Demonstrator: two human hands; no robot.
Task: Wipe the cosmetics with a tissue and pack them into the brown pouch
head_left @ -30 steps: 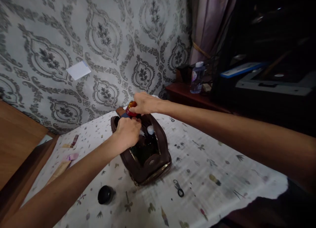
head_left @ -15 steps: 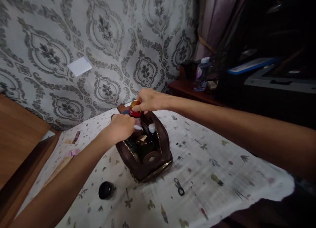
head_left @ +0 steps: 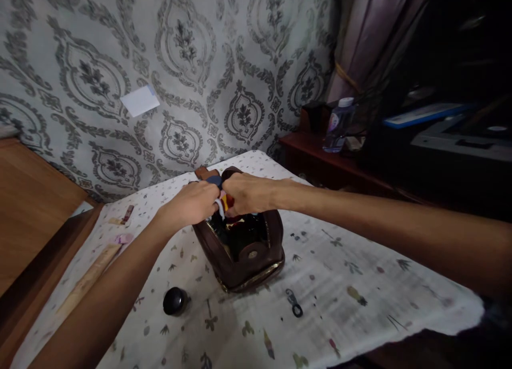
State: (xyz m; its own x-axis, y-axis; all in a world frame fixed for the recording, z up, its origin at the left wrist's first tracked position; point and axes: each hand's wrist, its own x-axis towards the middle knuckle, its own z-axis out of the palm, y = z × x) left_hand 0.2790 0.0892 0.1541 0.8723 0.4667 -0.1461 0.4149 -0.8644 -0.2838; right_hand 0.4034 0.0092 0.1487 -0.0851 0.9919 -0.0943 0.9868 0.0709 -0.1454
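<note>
A dark brown zip bag (head_left: 218,262) stands with its top unzipped, with several bottles and jars crowded inside. My right hand (head_left: 252,193) reaches into the far part of the opening, closed on a red-and-yellow container (head_left: 227,202) that its fingers partly cover. At the bag's far left rim, my left hand (head_left: 194,202) is closed, and a small white piece (head_left: 220,209) shows by its fingertips. What the left fingers grip is hidden. Behind the hands, a blue round item (head_left: 213,181) shows at the bag's far end.
A black-lidded jar (head_left: 175,301) rests on the patterned white cloth (head_left: 320,283), left of the bag. Farther left lie a pink item (head_left: 123,238), a beige strip (head_left: 90,273) and a small dark red tube (head_left: 128,214). A clear bottle (head_left: 338,125) stands on the reddish shelf (head_left: 304,145).
My right hand has moved down and toward me, taking the red-and-yellow container from above the bag's far end into its opening. My left hand stays at the rim. The view has shifted slightly.
</note>
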